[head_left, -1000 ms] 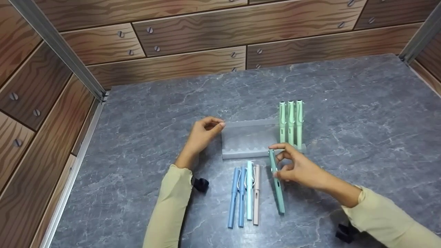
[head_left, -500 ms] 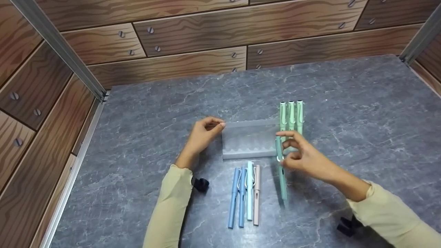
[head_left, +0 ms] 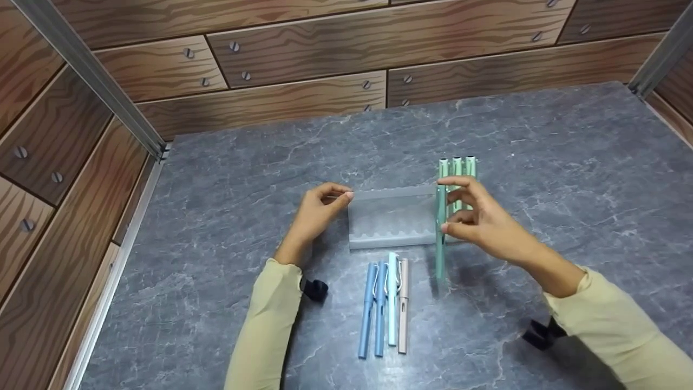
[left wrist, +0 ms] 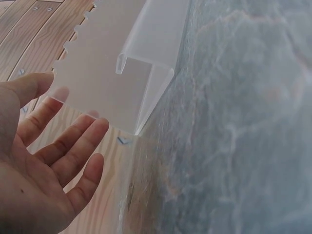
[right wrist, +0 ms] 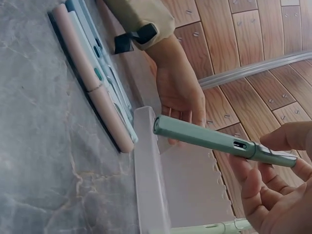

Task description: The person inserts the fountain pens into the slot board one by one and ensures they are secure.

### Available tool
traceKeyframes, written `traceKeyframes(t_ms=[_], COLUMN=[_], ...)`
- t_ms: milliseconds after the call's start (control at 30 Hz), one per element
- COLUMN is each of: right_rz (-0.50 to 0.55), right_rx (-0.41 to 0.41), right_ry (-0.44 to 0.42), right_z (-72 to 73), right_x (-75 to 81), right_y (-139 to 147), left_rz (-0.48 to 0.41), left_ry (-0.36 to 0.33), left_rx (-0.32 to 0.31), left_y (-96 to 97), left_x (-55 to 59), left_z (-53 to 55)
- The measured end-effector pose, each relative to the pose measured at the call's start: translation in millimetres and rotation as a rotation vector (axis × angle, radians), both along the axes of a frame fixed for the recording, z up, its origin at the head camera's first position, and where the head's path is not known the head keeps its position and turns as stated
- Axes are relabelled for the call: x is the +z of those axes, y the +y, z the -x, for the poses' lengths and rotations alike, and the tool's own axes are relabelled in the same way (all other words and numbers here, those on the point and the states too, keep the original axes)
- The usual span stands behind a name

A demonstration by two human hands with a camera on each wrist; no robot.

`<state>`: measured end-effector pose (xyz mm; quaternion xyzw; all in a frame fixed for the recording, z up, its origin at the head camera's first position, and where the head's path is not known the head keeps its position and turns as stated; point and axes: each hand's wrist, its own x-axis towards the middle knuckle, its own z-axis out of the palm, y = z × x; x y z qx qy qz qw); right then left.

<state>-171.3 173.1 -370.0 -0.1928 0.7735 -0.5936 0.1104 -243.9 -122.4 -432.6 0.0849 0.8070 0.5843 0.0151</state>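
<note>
One slim, dark green pen with a metal clip is raised over the right part of a translucent, frosted plastic rack with notched edges; whether the two touch, we cannot tell. We see the right hand clamped on this pen, the thumb against its side and the index finger at its far end. Just beside it, three light green pens with matching clips lie in a row at the rack's right end, their far ends reaching past its back edge and their lower parts hidden from us by the hand. At the rack's far left corner, the left hand pinches the plastic edge between thumb and index finger, its other fingers apart and loosely bent. In front of the rack, we find four pens side by side on the tabletop: two medium blue pens, a pale aqua pen and a pinkish-grey pen. All this stands on a grey, marble-patterned tabletop. Around it, we see pale yellow-green sleeves and walls of printed brown wood planks.
</note>
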Motion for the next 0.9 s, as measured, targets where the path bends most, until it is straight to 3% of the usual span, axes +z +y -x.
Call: traceKeyframes(t_ms=[500, 900], right_rz=[-0.1, -0.178], right_rx=[-0.042, -0.099], right_ry=[0.144, 0.194], right_z=[13.3, 23.9], right_x=[3.6, -2.2], right_y=[-1.5, -0.4], left_rz=[0.006, 0.009], left_ry=[0.001, 0.0], left_rx=[0.013, -0.001], left_y=[0.2, 0.0], left_x=[-0.2, 0.4], left_z=[-0.7, -0.5])
